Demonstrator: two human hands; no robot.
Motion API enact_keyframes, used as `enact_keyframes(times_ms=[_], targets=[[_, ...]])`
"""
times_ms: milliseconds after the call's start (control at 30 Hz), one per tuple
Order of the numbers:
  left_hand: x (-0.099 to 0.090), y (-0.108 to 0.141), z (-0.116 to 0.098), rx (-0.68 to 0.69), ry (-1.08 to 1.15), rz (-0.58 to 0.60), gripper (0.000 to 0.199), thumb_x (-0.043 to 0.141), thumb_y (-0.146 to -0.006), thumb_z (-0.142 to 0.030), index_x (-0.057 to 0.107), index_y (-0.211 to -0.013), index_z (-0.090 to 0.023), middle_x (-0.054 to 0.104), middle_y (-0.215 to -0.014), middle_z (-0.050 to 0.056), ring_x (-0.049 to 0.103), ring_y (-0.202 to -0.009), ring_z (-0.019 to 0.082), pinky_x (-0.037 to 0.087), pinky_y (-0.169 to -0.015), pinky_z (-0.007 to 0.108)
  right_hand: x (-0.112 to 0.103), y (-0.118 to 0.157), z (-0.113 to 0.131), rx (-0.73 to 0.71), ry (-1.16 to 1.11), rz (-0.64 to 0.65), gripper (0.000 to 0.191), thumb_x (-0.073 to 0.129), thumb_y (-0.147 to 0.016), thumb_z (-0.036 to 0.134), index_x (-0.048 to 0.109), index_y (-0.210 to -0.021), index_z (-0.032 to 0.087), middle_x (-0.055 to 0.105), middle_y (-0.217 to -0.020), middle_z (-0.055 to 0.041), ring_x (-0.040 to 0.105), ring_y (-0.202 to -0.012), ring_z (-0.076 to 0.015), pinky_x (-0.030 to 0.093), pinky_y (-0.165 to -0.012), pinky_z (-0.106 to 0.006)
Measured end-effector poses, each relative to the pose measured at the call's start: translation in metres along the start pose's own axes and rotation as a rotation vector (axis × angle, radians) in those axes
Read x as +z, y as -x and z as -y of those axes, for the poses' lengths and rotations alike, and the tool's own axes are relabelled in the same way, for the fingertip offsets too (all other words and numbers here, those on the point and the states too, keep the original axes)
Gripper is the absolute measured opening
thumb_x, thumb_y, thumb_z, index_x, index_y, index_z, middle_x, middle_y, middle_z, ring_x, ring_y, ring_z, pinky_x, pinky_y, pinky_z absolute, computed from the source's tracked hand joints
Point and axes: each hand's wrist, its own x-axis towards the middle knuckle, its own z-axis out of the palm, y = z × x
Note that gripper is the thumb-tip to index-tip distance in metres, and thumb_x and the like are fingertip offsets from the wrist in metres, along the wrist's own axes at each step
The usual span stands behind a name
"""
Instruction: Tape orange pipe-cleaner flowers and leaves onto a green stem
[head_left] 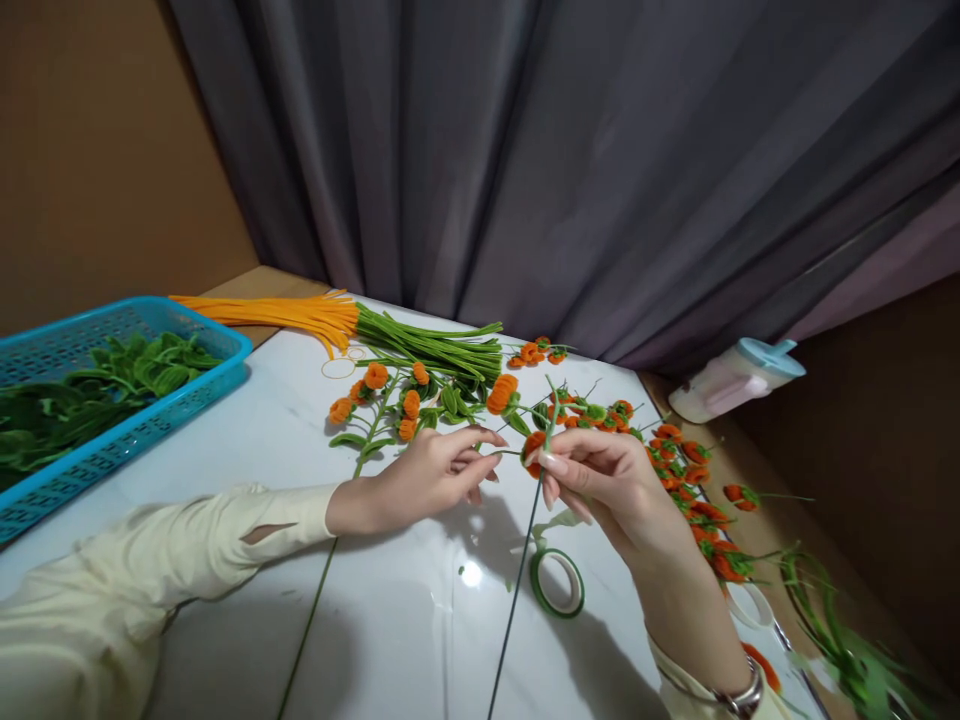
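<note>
My left hand (424,478) pinches the end of a thin green wire, which leads to a small orange fuzzy pumpkin (533,452). My right hand (611,475) is closed on a long dark wire stem (517,580), near its green-wrapped top, right beside that pumpkin. Another orange pumpkin (502,394) stands out from the top of the same stem. Below the right hand a roll of green tape (556,583) rests on the table, with a loose strip rising from it toward the stem. Part of the grip is hidden behind the right fingers.
A branch with orange pumpkins (367,440) lies on the left of the white table (390,620). Behind it are orange and green pipe cleaners (427,345). A blue basket (240,348) holds green leaves. More pumpkins (709,515) and a cup (735,380) are on the right.
</note>
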Motion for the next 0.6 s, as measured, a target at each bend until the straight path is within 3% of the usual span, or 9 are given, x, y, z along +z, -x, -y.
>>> enact_keyframes(times_ms=[167,333,500,600], targets=[[0.0,0.002,0.001,0.044,-0.04,0.027,0.019,0.049,-0.09,-0.027,0.061,-0.099,-0.014,0.071,-0.072,0.002,0.068,-0.055,0.012,0.053,-0.052,0.019,0.001,0.0,0.0,0.021,0.03,-0.03,0.02,0.075,-0.072,0.033,0.068,-0.064,0.015,0.061,-0.052,-0.0014,0.038,-0.038,-0.0061,0.025,-0.037,-0.022],[-0.003,0.002,-0.002,0.054,-0.099,0.044,0.023,0.046,-0.09,-0.024,0.056,-0.108,-0.014,0.07,-0.066,0.001,0.066,-0.05,0.013,0.05,-0.049,0.02,0.001,0.0,0.001,0.057,0.063,-0.056,0.022,0.075,-0.072,0.034,0.067,-0.064,0.016,0.058,-0.051,-0.0009,0.03,-0.04,-0.0059,0.018,-0.038,-0.023],[-0.007,-0.014,0.008,-0.082,-0.09,0.05,0.022,0.047,-0.088,-0.025,0.055,-0.104,-0.013,0.072,-0.072,0.004,0.067,-0.053,0.015,0.05,-0.048,0.021,0.006,0.005,0.006,0.029,0.116,-0.11,0.021,0.076,-0.072,0.034,0.068,-0.066,0.016,0.061,-0.054,-0.0011,0.031,-0.042,-0.0055,0.02,-0.039,-0.022],[-0.005,-0.03,0.013,-0.064,-0.087,0.04,0.018,0.049,-0.085,-0.023,0.06,-0.094,-0.012,0.069,-0.065,0.002,0.065,-0.052,0.015,0.051,-0.049,0.023,0.013,0.01,0.011,-0.002,0.113,-0.08,0.023,0.076,-0.072,0.037,0.069,-0.069,0.016,0.062,-0.054,-0.0011,0.031,-0.041,-0.0059,0.019,-0.038,-0.022]])
